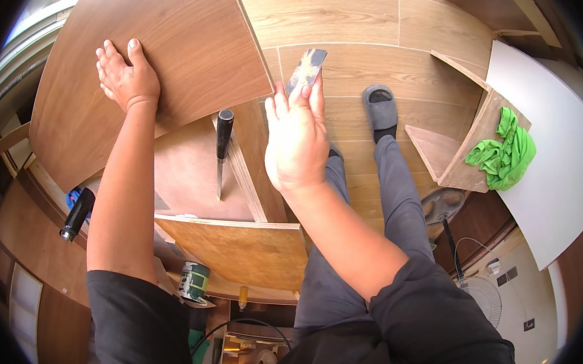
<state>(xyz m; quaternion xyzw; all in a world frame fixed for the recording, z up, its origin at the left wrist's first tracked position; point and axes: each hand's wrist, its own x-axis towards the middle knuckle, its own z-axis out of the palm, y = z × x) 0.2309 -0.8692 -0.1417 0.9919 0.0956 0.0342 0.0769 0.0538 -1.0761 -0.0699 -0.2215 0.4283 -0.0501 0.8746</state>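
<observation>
I note L hand (pixel 129 79) spread flat on wood panel (pixel 179 46), R hand (pixel 297 142) pinching dusty block (pixel 306 71) just beside panel's edge; prob. edge-sanding, next move needs block flush.

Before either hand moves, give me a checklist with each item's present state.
1. Left hand resting on the brown panel: ok.
2. Right hand holding the flat, smeared piece: ok.
3. Space between the hands free of tools: not ok, the black-handled tool is there.
4. Green cloth clear of the brown panel: ok, it lies off to the right.
5. Brown panel fastened down: cannot tell.
</observation>
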